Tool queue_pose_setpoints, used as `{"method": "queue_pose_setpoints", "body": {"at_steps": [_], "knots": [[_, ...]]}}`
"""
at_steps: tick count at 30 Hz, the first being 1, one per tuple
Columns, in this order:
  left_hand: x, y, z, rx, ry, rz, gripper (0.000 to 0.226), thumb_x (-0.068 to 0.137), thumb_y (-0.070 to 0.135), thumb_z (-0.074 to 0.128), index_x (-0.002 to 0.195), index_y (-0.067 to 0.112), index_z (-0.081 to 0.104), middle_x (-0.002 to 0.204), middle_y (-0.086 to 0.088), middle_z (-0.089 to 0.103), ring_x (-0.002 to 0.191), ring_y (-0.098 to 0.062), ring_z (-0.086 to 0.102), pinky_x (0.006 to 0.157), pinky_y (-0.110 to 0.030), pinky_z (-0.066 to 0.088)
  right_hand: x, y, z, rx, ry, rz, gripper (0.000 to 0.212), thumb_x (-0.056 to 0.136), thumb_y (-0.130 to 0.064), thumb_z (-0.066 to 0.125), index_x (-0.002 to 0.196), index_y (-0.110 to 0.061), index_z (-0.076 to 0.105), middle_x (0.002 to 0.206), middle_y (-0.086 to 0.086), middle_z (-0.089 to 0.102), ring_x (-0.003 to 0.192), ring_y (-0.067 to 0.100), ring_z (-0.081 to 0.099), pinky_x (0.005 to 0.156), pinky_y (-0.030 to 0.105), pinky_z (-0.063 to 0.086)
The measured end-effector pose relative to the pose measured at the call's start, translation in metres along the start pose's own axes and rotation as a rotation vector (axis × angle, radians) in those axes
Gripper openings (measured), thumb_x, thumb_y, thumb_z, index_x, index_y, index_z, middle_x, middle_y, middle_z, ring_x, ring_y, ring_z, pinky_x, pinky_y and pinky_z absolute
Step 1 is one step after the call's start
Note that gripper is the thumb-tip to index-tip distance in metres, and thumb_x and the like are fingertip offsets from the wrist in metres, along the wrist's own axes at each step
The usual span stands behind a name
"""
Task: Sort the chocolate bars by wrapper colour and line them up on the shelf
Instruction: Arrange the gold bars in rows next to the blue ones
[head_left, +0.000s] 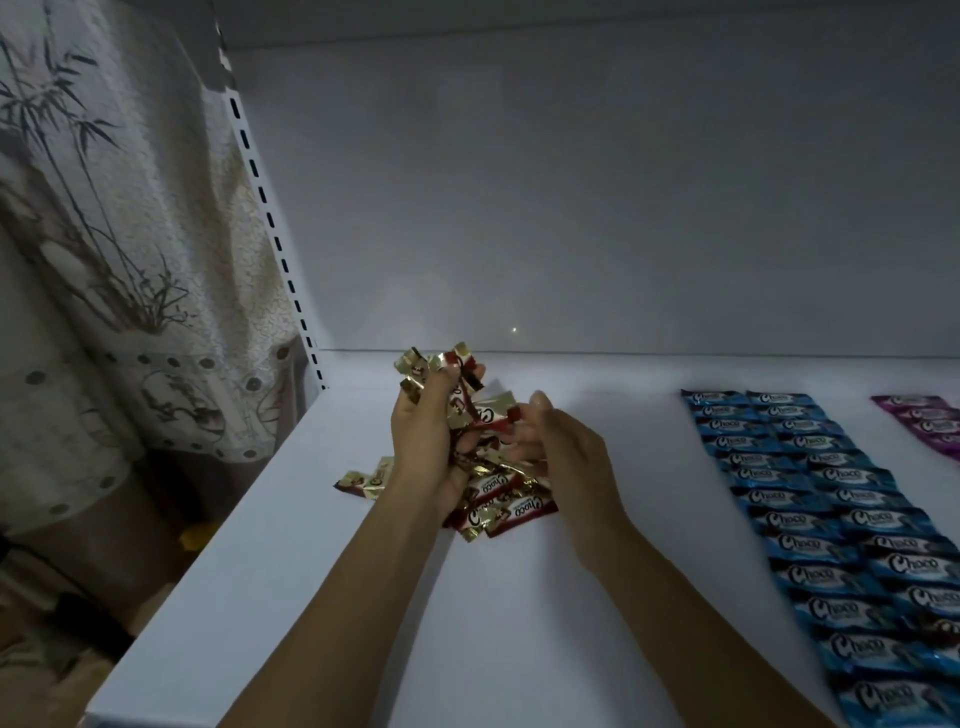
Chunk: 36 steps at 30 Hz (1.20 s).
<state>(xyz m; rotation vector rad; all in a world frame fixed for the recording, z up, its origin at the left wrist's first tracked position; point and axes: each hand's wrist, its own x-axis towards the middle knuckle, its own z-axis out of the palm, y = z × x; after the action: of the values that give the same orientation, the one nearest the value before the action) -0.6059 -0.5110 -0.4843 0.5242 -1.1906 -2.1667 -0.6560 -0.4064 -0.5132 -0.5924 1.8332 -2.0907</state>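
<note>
Over the white shelf (311, 571), my left hand (423, 441) grips a bunch of several red-and-gold chocolate bars (457, 371), lifted above a loose heap of the same bars (501, 506). My right hand (563, 447) reaches in from the right, its fingers curled round one red-and-gold bar (498, 415) at the bunch. Two neat rows of blue bars (831, 519) run down the shelf on the right. A row of purple bars (930, 423) lies at the far right edge, partly cut off.
A stray red-and-gold bar (363, 480) lies left of the heap near the shelf's left edge. The grey back panel (571, 208) closes the shelf behind. A slotted upright (270, 218) and a patterned curtain (104, 260) stand at the left.
</note>
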Motion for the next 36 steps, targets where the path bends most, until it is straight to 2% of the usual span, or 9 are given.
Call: {"method": "queue_pose_setpoints", "body": {"at_steps": [6, 14, 19, 24, 27, 29, 32, 34, 36], "knots": [[-0.004, -0.016, 0.005, -0.022, 0.023, -0.023, 0.037, 0.094, 0.021, 0.054, 0.119, -0.005, 0.059, 0.064, 0.000, 0.061, 0.037, -0.008, 0.046, 0.044, -0.022, 0.039, 0.004, -0.004, -0.008, 0.080, 0.080, 0.040, 0.017, 0.093, -0.015, 0.056, 0.081, -0.012, 0.068, 0.070, 0.002, 0.070, 0.059, 0.014, 0.065, 0.056, 0.027, 0.051], [-0.009, -0.013, 0.007, -0.051, 0.030, -0.039, 0.025, 0.095, 0.021, 0.053, 0.108, 0.003, 0.065, 0.074, -0.002, 0.065, 0.035, -0.007, 0.043, 0.041, -0.019, 0.037, 0.008, -0.007, -0.009, 0.257, 0.153, 0.103, 0.021, 0.098, -0.018, 0.048, 0.084, -0.008, 0.059, 0.065, 0.005, 0.067, 0.045, 0.013, 0.057, 0.048, 0.025, 0.045], [-0.008, -0.008, 0.007, 0.001, 0.039, 0.072, 0.024, 0.095, 0.014, 0.054, 0.113, -0.001, 0.060, 0.089, -0.005, 0.071, 0.039, -0.008, 0.051, 0.042, -0.019, 0.043, 0.011, 0.001, -0.015, 0.074, 0.274, 0.038, 0.019, 0.098, -0.020, 0.048, 0.092, -0.006, 0.059, 0.067, 0.002, 0.069, 0.042, 0.011, 0.058, 0.039, 0.019, 0.042], [-0.006, 0.000, -0.002, 0.062, 0.023, 0.118, 0.012, 0.094, 0.014, 0.054, 0.102, 0.010, 0.063, 0.092, -0.002, 0.074, 0.057, -0.015, 0.062, 0.054, -0.028, 0.051, 0.014, 0.009, -0.015, 0.052, 0.273, 0.104, 0.017, 0.099, -0.019, 0.047, 0.085, -0.011, 0.054, 0.082, 0.007, 0.067, 0.064, 0.013, 0.064, 0.057, 0.023, 0.051], [-0.007, 0.001, -0.011, 0.085, 0.047, 0.145, 0.009, 0.093, 0.014, 0.057, 0.097, 0.010, 0.063, 0.088, -0.002, 0.074, 0.072, -0.024, 0.066, 0.071, -0.044, 0.055, 0.014, 0.011, -0.008, 0.130, 0.219, 0.198, 0.018, 0.099, -0.019, 0.046, 0.084, -0.012, 0.052, 0.082, 0.004, 0.060, 0.067, 0.011, 0.057, 0.063, 0.025, 0.049], [-0.007, 0.005, -0.019, 0.090, 0.076, 0.161, 0.009, 0.093, 0.014, 0.057, 0.098, 0.009, 0.062, 0.085, -0.002, 0.072, 0.066, -0.022, 0.063, 0.071, -0.043, 0.051, 0.014, 0.011, -0.005, 0.133, 0.234, 0.199, 0.018, 0.099, -0.018, 0.045, 0.085, -0.010, 0.052, 0.076, 0.001, 0.056, 0.061, 0.008, 0.054, 0.056, 0.018, 0.047], [0.000, 0.014, -0.039, 0.100, 0.132, 0.170, 0.013, 0.092, 0.018, 0.057, 0.103, 0.010, 0.060, 0.079, 0.001, 0.069, 0.046, -0.011, 0.054, 0.057, -0.031, 0.045, 0.017, 0.009, -0.002, 0.019, 0.268, 0.127, 0.018, 0.099, -0.020, 0.044, 0.087, -0.008, 0.049, 0.069, -0.002, 0.047, 0.057, 0.006, 0.044, 0.045, 0.010, 0.038], [0.005, 0.020, -0.054, 0.114, 0.173, 0.118, 0.017, 0.090, 0.024, 0.060, 0.105, 0.016, 0.059, 0.062, 0.003, 0.055, 0.038, -0.009, 0.040, 0.057, -0.034, 0.037, 0.021, 0.008, 0.002, -0.022, 0.247, 0.134, 0.022, 0.099, -0.023, 0.043, 0.082, -0.011, 0.048, 0.073, 0.000, 0.047, 0.062, 0.010, 0.046, 0.054, 0.018, 0.042], [0.010, 0.022, -0.064, 0.091, 0.194, 0.025, 0.017, 0.087, 0.028, 0.063, 0.101, 0.018, 0.059, 0.053, 0.003, 0.048, 0.035, -0.009, 0.036, 0.058, -0.033, 0.040, 0.026, 0.010, 0.010, -0.038, 0.224, 0.158, 0.024, 0.099, -0.027, 0.042, 0.079, -0.014, 0.048, 0.080, 0.005, 0.052, 0.072, 0.018, 0.052, 0.067, 0.030, 0.044]]}}
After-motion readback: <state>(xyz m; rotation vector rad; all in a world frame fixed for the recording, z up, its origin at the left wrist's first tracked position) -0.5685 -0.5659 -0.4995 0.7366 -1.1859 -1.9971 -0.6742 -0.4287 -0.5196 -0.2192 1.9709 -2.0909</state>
